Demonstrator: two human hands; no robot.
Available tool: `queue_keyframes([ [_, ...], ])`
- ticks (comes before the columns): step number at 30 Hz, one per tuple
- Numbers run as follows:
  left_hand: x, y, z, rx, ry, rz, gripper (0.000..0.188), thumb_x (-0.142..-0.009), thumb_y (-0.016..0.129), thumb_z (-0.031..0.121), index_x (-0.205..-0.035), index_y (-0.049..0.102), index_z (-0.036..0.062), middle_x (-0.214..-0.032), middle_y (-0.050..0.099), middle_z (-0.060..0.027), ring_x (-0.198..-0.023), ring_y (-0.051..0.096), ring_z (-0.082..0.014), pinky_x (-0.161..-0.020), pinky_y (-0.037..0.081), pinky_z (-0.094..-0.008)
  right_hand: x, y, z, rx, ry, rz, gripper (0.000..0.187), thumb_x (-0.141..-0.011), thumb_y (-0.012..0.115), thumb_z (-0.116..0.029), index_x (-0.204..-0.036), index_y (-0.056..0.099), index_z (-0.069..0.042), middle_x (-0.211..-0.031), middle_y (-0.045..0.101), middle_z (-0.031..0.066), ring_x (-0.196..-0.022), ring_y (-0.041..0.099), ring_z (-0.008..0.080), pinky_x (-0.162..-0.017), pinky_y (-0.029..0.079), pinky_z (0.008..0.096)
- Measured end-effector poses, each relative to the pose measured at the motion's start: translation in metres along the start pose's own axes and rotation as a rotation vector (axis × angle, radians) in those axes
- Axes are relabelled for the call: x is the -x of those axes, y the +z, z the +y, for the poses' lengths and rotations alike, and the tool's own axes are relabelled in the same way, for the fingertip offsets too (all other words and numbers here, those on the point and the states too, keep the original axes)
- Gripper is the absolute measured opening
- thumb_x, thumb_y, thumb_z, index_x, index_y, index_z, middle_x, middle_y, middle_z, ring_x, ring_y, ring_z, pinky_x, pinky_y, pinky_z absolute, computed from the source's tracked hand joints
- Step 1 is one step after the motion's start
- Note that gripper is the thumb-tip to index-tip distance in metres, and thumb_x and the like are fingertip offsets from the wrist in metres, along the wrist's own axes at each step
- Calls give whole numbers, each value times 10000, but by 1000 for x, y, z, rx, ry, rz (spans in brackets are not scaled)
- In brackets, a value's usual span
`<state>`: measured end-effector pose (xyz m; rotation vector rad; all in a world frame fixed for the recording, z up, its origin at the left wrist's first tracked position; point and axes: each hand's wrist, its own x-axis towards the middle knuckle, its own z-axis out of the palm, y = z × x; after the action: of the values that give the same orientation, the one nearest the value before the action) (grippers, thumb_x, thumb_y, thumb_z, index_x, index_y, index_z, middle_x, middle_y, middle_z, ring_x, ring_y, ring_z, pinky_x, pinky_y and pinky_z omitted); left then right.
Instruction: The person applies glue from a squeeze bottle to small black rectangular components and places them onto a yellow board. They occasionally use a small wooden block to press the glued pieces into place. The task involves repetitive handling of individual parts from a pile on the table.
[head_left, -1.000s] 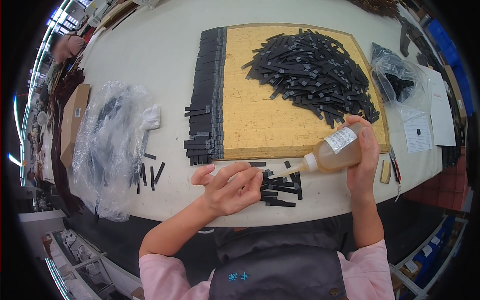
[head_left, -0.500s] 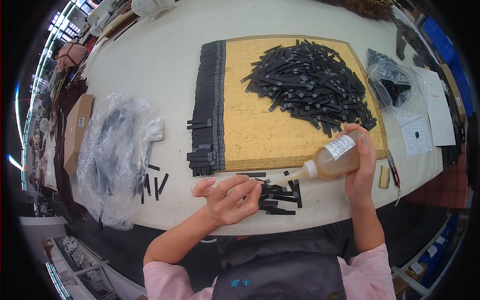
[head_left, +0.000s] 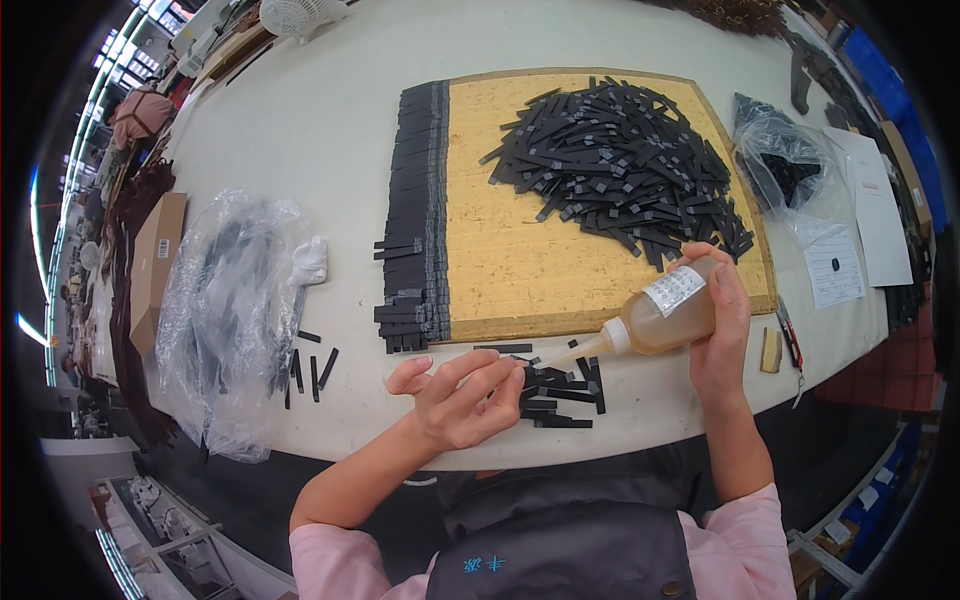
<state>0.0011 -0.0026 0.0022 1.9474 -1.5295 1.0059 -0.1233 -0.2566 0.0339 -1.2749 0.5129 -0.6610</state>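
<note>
My right hand (head_left: 722, 335) is wrapped round a squeeze bottle (head_left: 668, 312) of amber liquid, tilted with its long pale nozzle pointing down and left. The nozzle's tip comes close to the fingertips of my left hand (head_left: 462, 402). Those fingers are pinched on the end of a black strip (head_left: 532, 376), largely hidden by the fingers and the strips behind it. Several loose black strips (head_left: 566, 394) lie on the table under the nozzle. Behind the hands is a yellow board (head_left: 490, 250), bearing a big heap of black strips (head_left: 620, 165) and an overlapping row of them (head_left: 412, 180) along its left edge.
A clear plastic bag (head_left: 225, 330) lies at the left, beside a cardboard box (head_left: 158, 270) and a few stray strips. To the right are a red cutter (head_left: 789, 338), a yellow block (head_left: 771, 351), another plastic bag (head_left: 795, 165) and paper sheets (head_left: 832, 268). A person (head_left: 142, 115) is far left.
The bottle in my right hand has shifted slightly left, its nozzle tip nearer my left fingertips. My left hand has hardly moved.
</note>
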Motion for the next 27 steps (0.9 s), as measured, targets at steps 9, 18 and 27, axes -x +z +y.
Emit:
queue_keyframes([
  [9, -1, -1, 1, -4, -10, -20, 283, -715, 743, 82, -732, 570, 305, -852, 675, 149, -823, 619, -49, -1006, 212, -420, -1, -2, 1, 74, 10, -25, 435, -1034, 471, -404, -1236, 550, -27, -1053, 605, 86, -982, 603, 127, -880, 483, 258],
  [18, 1, 0, -1, -15, 6, -18, 264, -739, 740, 99, -700, 573, 299, -842, 661, 136, -835, 628, -55, -1009, 215, -407, 0, -2, 2, 11, -11, -38, 361, -1035, 515, -328, -1206, 603, -22, -1017, 633, 64, -978, 608, 97, -892, 465, 243],
  [27, 0, 1, 0, -6, -9, -14, 253, -744, 732, 96, -713, 580, 296, -844, 668, 136, -828, 626, -55, -1013, 213, -401, 0, -2, 1, 30, -3, -43, 372, -1026, 526, -340, -1201, 603, -20, -1002, 633, 63, -968, 609, 97, -873, 471, 240],
])
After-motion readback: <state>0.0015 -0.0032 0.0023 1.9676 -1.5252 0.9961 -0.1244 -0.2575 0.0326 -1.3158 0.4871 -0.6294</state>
